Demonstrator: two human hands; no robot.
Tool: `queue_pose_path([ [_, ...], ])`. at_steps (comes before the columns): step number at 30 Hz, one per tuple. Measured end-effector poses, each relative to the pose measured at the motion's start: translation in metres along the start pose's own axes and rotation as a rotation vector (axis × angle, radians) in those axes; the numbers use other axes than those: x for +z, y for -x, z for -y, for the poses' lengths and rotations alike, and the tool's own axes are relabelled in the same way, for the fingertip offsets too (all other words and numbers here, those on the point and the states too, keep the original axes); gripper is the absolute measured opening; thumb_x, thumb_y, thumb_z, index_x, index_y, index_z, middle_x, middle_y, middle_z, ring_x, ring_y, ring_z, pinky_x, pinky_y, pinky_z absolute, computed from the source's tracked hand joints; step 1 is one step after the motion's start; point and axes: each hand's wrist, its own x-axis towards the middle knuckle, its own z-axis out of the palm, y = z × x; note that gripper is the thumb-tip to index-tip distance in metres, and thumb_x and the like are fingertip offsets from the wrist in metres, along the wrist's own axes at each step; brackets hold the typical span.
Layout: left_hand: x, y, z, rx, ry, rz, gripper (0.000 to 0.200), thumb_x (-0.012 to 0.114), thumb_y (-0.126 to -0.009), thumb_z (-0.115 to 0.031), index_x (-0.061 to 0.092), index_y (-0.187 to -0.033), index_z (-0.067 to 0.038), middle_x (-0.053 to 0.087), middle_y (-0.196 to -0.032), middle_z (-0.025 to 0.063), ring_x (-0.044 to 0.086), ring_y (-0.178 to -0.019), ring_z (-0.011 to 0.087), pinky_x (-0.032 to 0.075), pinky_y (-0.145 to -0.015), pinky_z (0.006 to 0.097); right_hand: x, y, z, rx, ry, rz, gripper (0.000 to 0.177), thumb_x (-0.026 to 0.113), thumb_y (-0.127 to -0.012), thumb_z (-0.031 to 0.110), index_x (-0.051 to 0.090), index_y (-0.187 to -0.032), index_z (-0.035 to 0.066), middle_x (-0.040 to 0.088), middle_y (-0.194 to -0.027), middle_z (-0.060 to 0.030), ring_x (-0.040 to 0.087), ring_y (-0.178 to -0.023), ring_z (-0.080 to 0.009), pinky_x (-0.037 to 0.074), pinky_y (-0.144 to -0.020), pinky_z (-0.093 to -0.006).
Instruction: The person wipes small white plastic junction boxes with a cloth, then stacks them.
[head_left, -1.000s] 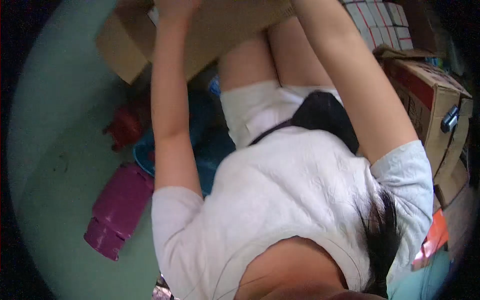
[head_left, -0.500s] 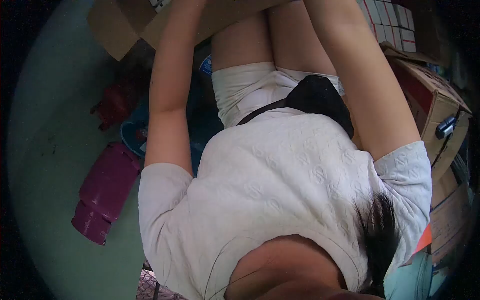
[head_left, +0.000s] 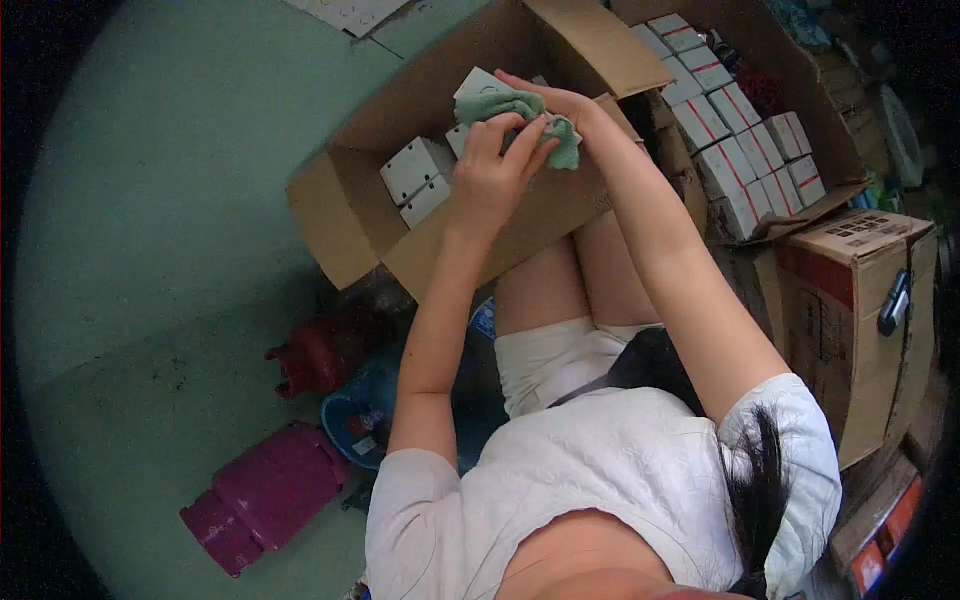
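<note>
Above an open cardboard box, a green cloth lies over a small white box. My left hand pinches the cloth against the front of this box. My right hand is wrapped round the white box from behind, its fingers partly hidden by the cloth. More white boxes with small dark holes stand inside the cardboard box, below and left of my hands.
At the right, another carton holds several white boxes with red stripes. Nearer stands a closed carton with a dark object on it. Purple, red and blue cylinders are at the lower left.
The view has shifted upward, so both hands, the cloth and the held white box now show. Before, both hands were outside the frame and only the cardboard box's near part showed.
</note>
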Motion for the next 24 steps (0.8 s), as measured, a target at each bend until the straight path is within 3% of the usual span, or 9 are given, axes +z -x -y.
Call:
queue_pose_path([
  [2,-0.012,-0.011,0.014,-0.052,-0.063,0.045,0.033,0.076,-0.078,-0.024,0.070,-0.109,-0.016,0.061,-0.096,0.0048,0.055,-0.091,0.0253,0.045,-0.082,0.0391,-0.013,-0.015,-0.004,0.005,0.039,0.008,0.050,0.048,-0.097,0.050,0.060,-0.120,0.008,0.066,-0.108,-0.0052,0.065,-0.090,-0.0123,0.057,-0.076,-0.0255],
  [5,-0.024,-0.031,0.034,-0.079,-0.452,-0.185,0.030,0.071,-0.082,-0.031,0.070,-0.108,-0.016,0.060,-0.085,0.0054,0.052,-0.086,0.0268,0.042,-0.079,0.0441,-0.003,-0.012,-0.002,0.005,0.110,-0.211,0.050,0.046,-0.098,0.048,0.055,-0.129,0.009,0.066,-0.112,-0.0043,0.066,-0.086,-0.0116,0.057,-0.074,-0.0267],
  [8,-0.020,-0.025,0.018,0.005,-0.278,-0.117,0.029,0.073,-0.080,-0.026,0.070,-0.105,-0.013,0.059,-0.085,0.0059,0.052,-0.086,0.0284,0.041,-0.079,0.0466,-0.026,-0.014,-0.004,-0.042,0.194,-0.061,0.053,0.046,-0.098,0.049,0.054,-0.130,0.008,0.065,-0.115,-0.0045,0.065,-0.089,-0.0131,0.057,-0.076,-0.0263],
  [10,-0.006,-0.004,0.010,0.114,-0.111,0.023,0.026,0.074,-0.079,-0.021,0.069,-0.102,-0.011,0.058,-0.089,0.0065,0.052,-0.085,0.0277,0.042,-0.079,0.0443,0.044,0.015,0.027,0.252,-0.965,-0.221,0.057,0.047,-0.096,0.052,0.053,-0.131,0.007,0.065,-0.114,-0.0037,0.065,-0.090,-0.0148,0.056,-0.075,-0.0253],
  [12,-0.011,-0.005,-0.002,0.146,-0.081,-0.002,0.025,0.074,-0.079,-0.017,0.069,-0.102,-0.009,0.057,-0.093,0.0078,0.054,-0.086,0.0285,0.043,-0.079,0.0424,0.001,-0.010,-0.001,-0.093,0.256,-0.235,0.057,0.046,-0.097,0.052,0.054,-0.130,0.007,0.066,-0.111,-0.0041,0.064,-0.091,-0.0141,0.055,-0.078,-0.0263],
  [14,-0.011,-0.017,0.008,-0.059,-0.046,-0.037,0.025,0.072,-0.081,-0.017,0.068,-0.104,-0.007,0.057,-0.096,0.0095,0.055,-0.088,0.0300,0.044,-0.079,0.0402,0.015,0.002,0.006,0.077,0.093,-0.224,0.053,0.044,-0.098,0.051,0.056,-0.126,0.008,0.067,-0.109,-0.0037,0.064,-0.088,-0.0131,0.054,-0.079,-0.0269],
  [17,-0.015,-0.036,0.026,-0.244,-0.123,-0.148,0.024,0.070,-0.083,-0.015,0.067,-0.105,-0.006,0.058,-0.098,0.0108,0.055,-0.091,0.0309,0.045,-0.080,0.0409,0.003,-0.009,0.001,0.035,0.084,-0.236,0.051,0.041,-0.098,0.053,0.060,-0.120,0.010,0.067,-0.106,-0.0021,0.063,-0.082,-0.0124,0.054,-0.074,-0.0280],
  [21,-0.007,-0.016,-0.002,-0.186,-0.222,-0.089,0.023,0.068,-0.085,-0.016,0.067,-0.106,-0.008,0.060,-0.102,0.0097,0.057,-0.089,0.0295,0.047,-0.079,0.0399,-0.014,-0.013,-0.003,0.075,0.097,-0.199,0.055,0.038,-0.098,0.056,0.061,-0.121,0.011,0.066,-0.112,-0.0032,0.062,-0.093,-0.0148,0.051,-0.082,-0.0275],
  [24,-0.010,-0.009,-0.011,0.105,-0.060,0.090,0.022,0.067,-0.085,-0.018,0.065,-0.105,-0.009,0.063,-0.100,0.0082,0.058,-0.086,0.0285,0.049,-0.075,0.0391,-0.010,-0.006,-0.004,0.019,-0.013,-0.055,0.059,0.037,-0.098,0.056,0.056,-0.127,0.009,0.062,-0.120,-0.0056,0.058,-0.104,-0.0151,0.047,-0.092,-0.0274],
])
